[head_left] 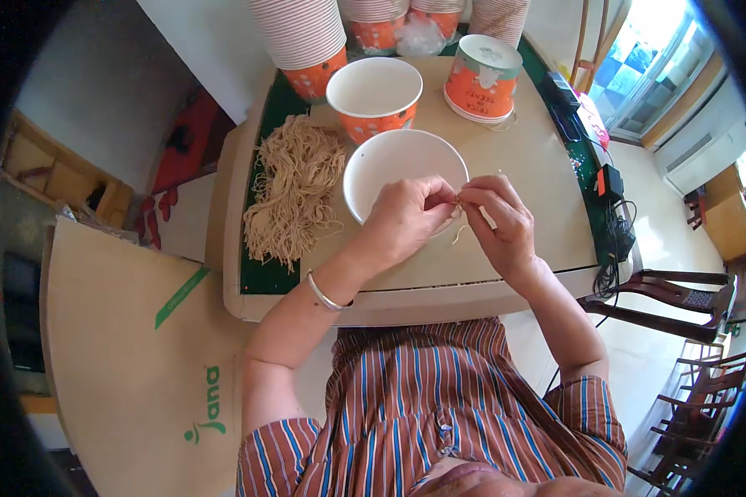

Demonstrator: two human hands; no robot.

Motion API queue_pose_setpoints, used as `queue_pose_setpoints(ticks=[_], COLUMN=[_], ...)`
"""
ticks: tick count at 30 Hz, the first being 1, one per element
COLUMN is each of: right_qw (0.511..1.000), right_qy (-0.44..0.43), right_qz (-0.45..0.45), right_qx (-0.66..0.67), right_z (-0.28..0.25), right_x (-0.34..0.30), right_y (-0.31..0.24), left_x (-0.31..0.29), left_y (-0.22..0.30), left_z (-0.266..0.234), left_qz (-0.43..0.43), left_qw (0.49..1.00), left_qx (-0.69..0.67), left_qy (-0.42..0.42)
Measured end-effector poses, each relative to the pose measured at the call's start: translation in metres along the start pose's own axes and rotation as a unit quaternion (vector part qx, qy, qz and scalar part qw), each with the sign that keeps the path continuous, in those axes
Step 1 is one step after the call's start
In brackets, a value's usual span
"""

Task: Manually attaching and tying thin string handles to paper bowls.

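Near the front edge of the table, a paper bucket (394, 161) with a white inside stands close before me, its mouth facing up toward me. At the right side of its rim, my left hand (402, 217) and my right hand (503, 222) meet, fingertips pinched together on a thin beige string (456, 237). A loose end of the string dangles below the fingers. Whether the string passes through the bucket's wall is hidden by the fingers. A silver bangle (327, 294) circles my left wrist. Left of the bucket lies a heap of beige strings (294, 195).
Behind stands another open bucket (375, 89), orange outside. An upside-down bucket (482, 79) sits at the back right, and a tall stack of nested buckets (302, 37) at the back left. Black cables (617, 236) hang at the table's right edge. A large cardboard sheet (141, 356) leans at left.
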State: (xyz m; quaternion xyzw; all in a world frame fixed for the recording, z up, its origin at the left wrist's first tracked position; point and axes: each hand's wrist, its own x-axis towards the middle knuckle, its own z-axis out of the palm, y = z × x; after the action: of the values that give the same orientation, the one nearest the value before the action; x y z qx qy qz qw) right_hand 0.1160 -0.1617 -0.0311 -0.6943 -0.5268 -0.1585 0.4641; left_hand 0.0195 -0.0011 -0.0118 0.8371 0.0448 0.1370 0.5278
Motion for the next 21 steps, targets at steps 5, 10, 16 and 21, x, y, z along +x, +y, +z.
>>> queue_pose_setpoints(ticks=[5, 10, 16, 21], right_qw=[1.0, 0.995, 0.996, 0.994], right_qy=[0.017, 0.021, 0.032, 0.02], right_qz=[0.001, 0.085, 0.08, 0.099], right_qx=[-0.005, 0.045, 0.007, 0.028], right_z=[0.006, 0.01, 0.012, 0.012], right_x=[-0.005, -0.008, -0.008, -0.009], right_y=[0.001, -0.005, -0.001, -0.001], left_x=[-0.001, -0.002, -0.002, -0.002], left_y=[0.0, 0.005, 0.004, 0.002], left_z=[-0.001, -0.002, 0.001, 0.003], left_qz=[-0.004, -0.015, 0.007, 0.0], left_qw=[1.0, 1.0, 1.0, 1.0], left_qx=[-0.012, 0.018, 0.001, -0.005], left_qy=[-0.003, -0.016, 0.014, 0.015])
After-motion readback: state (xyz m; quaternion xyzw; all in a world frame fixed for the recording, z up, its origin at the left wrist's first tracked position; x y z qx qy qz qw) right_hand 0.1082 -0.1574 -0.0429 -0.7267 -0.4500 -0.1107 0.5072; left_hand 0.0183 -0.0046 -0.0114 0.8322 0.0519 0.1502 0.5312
